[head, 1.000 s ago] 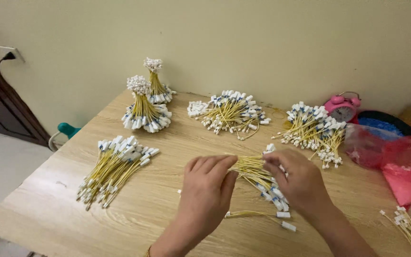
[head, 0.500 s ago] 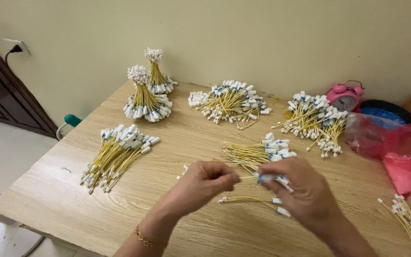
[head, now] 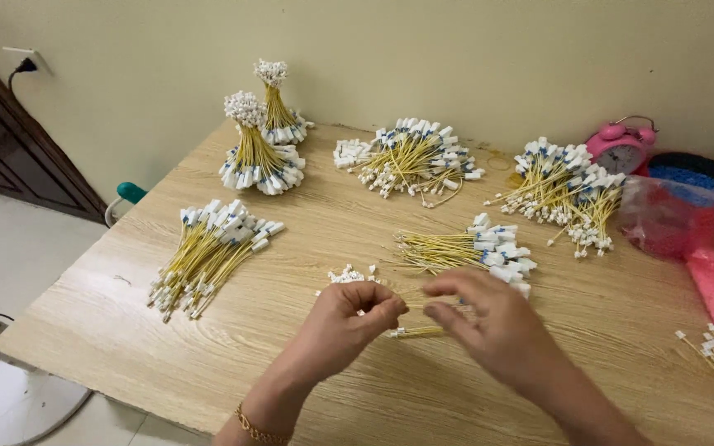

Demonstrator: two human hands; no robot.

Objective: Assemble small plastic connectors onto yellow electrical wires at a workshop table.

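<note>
While both hands work close together, the left hand (head: 349, 318) pinches one end of a thin yellow wire (head: 416, 307) and the right hand (head: 489, 318) closes its fingertips on the other. Just beyond the fingers lies a loose heap of yellow wires with white connectors (head: 464, 250). Farther off, two tied upright bundles (head: 259, 149) stand finished; several loose piles remain unbundled.

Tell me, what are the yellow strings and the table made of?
The yellow strings look like thin plastic-coated wires: smooth, stiff, tipped with small white plastic plugs. The table looks like wood or a wood-print board, pale with grain lines and a matte finish; which one is unclear.
</note>
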